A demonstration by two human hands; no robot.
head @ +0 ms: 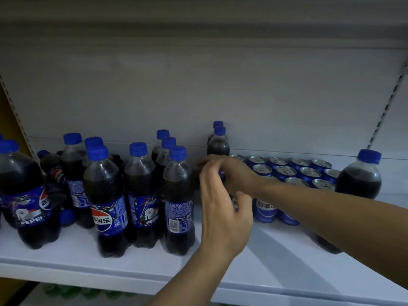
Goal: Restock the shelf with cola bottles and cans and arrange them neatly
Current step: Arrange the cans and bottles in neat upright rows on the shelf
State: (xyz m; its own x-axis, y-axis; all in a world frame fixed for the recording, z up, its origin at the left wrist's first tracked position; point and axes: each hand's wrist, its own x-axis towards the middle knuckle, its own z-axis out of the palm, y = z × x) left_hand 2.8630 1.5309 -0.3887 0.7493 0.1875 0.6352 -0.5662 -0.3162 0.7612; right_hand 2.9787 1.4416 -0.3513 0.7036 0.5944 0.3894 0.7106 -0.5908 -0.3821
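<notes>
Head view onto a white shelf [276,257] stocked with Pepsi. Every bottle holds dark cola under a blue cap, and the cans [298,173] are blue with sealed silver tops. I count eleven upright bottles: one big bottle [24,191] at the far left, seven mid-sized bottles [141,191] beside it, two small ones one behind the other at the back, and a far-right bottle [357,180]. At least two toppled bottles [53,173] lie behind the left group. Twelve can tops show, in three rows. The right hand [231,173] curls round the front small bottle [218,146], gripping its body. The left hand [223,213] is open, fingers up, just in front of it. Blur hides any contact. The right forearm covers the far-right bottle's base, and another cap is cut off at the left edge.
</notes>
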